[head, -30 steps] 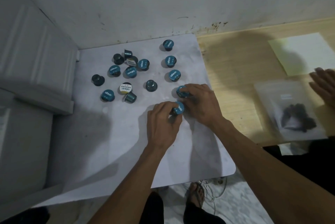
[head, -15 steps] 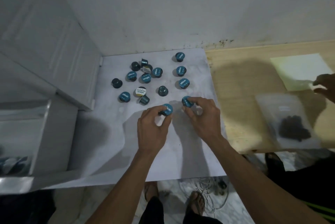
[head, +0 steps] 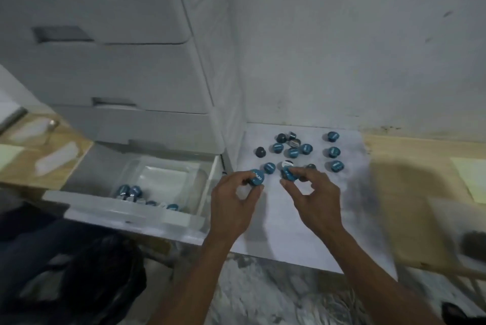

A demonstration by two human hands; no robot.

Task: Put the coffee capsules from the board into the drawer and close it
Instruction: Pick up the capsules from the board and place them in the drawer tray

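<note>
Pinching 1 teal-lidded dark coffee capsule (head: 256,177) between thumb and curled fingers, the left hand (head: 232,209) sits over the near-left edge of the white rectangular board (head: 349,219), close to the open drawer. Right hand (head: 313,198) also pinches 1 teal-topped capsule (head: 288,175) at its fingertips, thumb below, remaining fingers loosely curled, held just above the board near the middle of the scatter. Loose capsules remaining on board (head: 302,150): roughly 12, mostly teal lids up, a few dark ones on their sides or upside down, 1 white-labelled; 3 form a column at the right, the others bunch at the back centre. White plastic drawer (head: 126,209) of the grey-white drawer cabinet (head: 118,83) is pulled out at left, just beside the board; inside it a clear plastic tray (head: 168,175) and a small heap of teal capsules (head: 136,194) at the front, count unclear, partly hidden by the drawer front. Upper cabinet drawers look closed. Pale wooden surface (head: 410,180) to the right of the board, with a blurred clear bag holding something dark (head: 473,243) at the far right edge. Black bag (head: 86,272) on the floor bottom left.
</note>
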